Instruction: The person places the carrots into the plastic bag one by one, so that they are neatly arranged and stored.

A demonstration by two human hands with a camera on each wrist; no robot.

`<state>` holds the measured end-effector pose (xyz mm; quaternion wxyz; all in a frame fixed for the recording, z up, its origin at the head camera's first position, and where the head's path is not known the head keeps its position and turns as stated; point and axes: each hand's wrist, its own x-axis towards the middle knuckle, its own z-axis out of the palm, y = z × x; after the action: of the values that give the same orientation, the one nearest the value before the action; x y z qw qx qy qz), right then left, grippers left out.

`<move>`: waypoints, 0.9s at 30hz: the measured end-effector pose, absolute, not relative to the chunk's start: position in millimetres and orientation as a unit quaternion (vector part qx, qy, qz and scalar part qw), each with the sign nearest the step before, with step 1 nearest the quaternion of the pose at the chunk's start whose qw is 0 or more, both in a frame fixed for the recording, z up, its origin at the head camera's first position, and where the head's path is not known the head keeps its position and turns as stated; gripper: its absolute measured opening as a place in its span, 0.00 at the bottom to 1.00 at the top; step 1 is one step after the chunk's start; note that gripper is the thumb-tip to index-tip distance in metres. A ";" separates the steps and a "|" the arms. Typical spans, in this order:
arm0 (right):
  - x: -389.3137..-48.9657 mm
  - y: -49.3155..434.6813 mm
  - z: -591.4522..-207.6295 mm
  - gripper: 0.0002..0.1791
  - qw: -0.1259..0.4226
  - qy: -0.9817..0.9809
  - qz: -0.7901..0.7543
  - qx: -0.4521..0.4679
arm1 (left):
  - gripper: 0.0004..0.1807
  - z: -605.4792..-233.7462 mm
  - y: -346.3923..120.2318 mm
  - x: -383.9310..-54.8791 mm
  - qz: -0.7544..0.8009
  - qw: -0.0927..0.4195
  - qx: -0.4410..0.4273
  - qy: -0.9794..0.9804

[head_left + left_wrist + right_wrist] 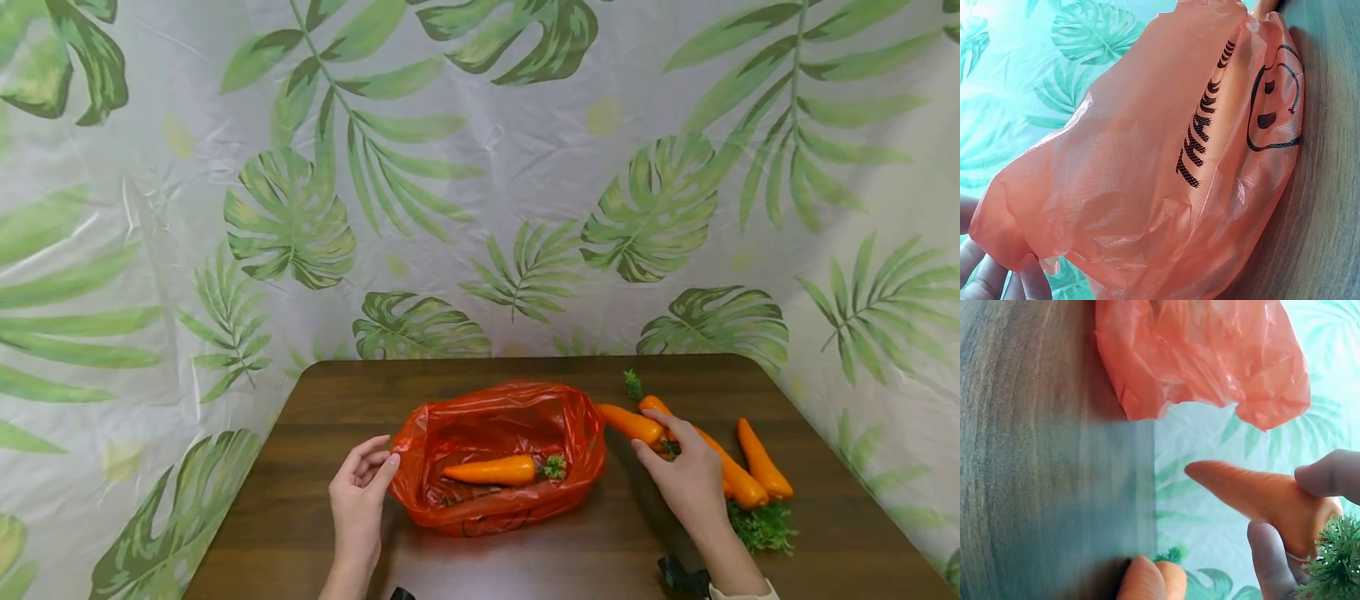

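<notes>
A red plastic bag (510, 517) lies with its mouth wide on the table, with black print on its side. Inside it rests one orange carrot (491, 472) with a short green top. At the bag's left edge, my left hand (358, 492) pinches the rim; the left wrist view shows the fingers and thumb around the plastic (1116, 137). My right hand (686, 471) grips another carrot (628, 422) by its thick end, thumb on one side and fingers on the other. In the right wrist view this carrot (1254, 494) is raised, its tip toward the bag (1197, 356).
Several more carrots lie to the right, among them one carrot (763, 467) near the right edge, with leafy green tops (761, 525) beside them. The dark wooden table (300, 533) has a leaf-patterned sheet (525, 167) behind it.
</notes>
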<state>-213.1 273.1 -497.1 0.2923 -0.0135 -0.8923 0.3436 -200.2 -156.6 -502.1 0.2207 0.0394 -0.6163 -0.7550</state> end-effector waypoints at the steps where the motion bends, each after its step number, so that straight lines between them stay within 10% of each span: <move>1: -211.9 272.9 -497.1 0.25 0.292 -0.891 0.346 -0.016 | 0.20 -502.6 -156.5 -199.6 -0.754 0.219 0.042 -0.617; 27: -204.1 266.1 -475.0 0.27 0.367 -0.822 0.435 -0.004 | 0.18 -503.6 -154.8 -200.7 -0.756 0.217 0.051 -0.615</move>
<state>-204.1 266.1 -475.0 0.3670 -0.0038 -0.8221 0.4353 -200.7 -154.8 -503.6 0.2172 0.0514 -0.6150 -0.7563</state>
